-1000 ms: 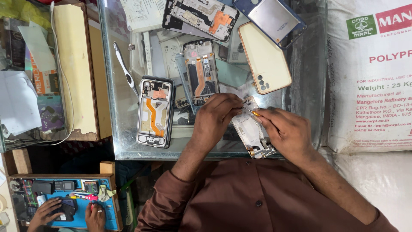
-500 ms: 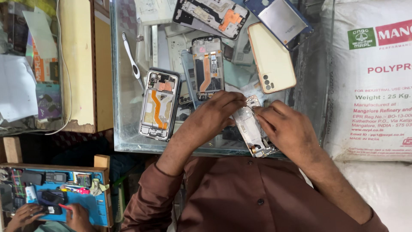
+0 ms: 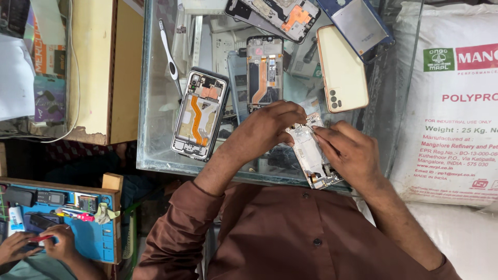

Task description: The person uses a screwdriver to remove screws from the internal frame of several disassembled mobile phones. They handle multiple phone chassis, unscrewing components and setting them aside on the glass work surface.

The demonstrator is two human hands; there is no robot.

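Working over the glass counter (image 3: pixel 155 129), your left hand (image 3: pixel 267 127) and right hand (image 3: pixel 353 155) both close on a pale phone frame (image 3: pixel 311 158) lying near the counter's front edge. Left fingertips pinch the frame's top end; right fingers press along its right side, closed narrow. An opened phone with an orange flex cable (image 3: pixel 199 114) lies at 9 o'clock from the frame, well apart. A second opened phone (image 3: pixel 264 72) sits at 11 o'clock, a cream back cover (image 3: pixel 342 67) at 1 o'clock. A white printed sack (image 3: pixel 451 103) stands at 3 o'clock. Another person's hands (image 3: pixel 36 246) work at a blue mat (image 3: pixel 98 238) at 8 o'clock.
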